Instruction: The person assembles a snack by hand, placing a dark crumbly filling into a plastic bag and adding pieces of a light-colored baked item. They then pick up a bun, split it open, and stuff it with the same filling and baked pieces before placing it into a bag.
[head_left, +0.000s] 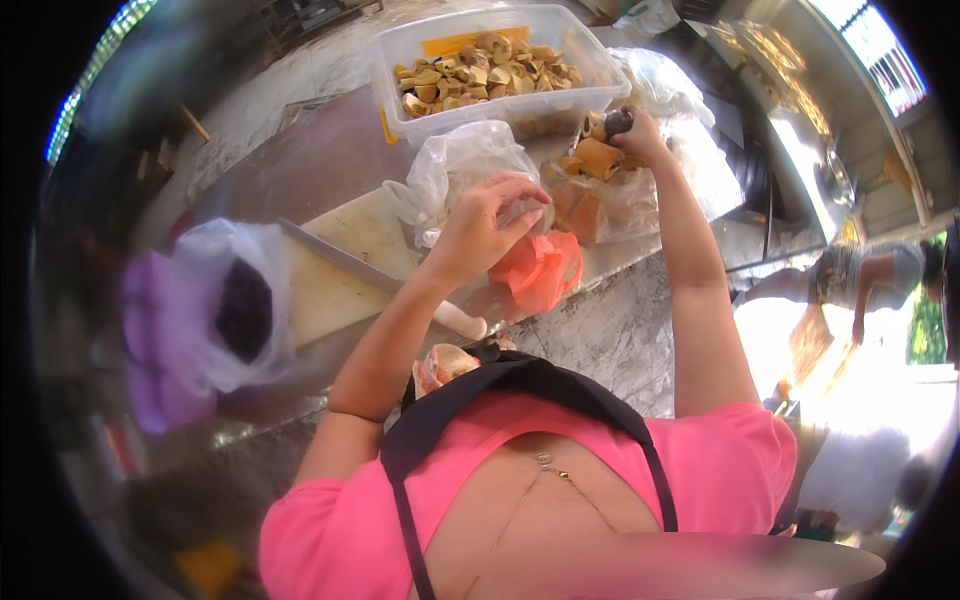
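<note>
My right hand (pixel 643 138) closes round a dark brown rounded piece (pixel 619 122) at the far right of the table. Just below it, an open clear plastic bag (pixel 640 205) holds several tan and orange-brown hollow chunks (pixel 598 158). My left hand (pixel 490 225) hovers with curved fingers and the thumb apart, holding nothing visible. Close to that hand are a crumpled clear bag (pixel 470 150) and a red-orange plastic bag (pixel 540 275). A long knife (pixel 345 258) with a pale handle lies across the cream cutting board (pixel 335 300), left of my left forearm.
A clear plastic tub (pixel 420 125) of tan cut chunks (pixel 490 75) stands at the back. On the left, a whitish bag (pixel 195 255) with dark contents sits against a purple item (pixel 150 340). More clear plastic (pixel 665 85) lies at the back right. Another person (pixel 870 275) is farther right.
</note>
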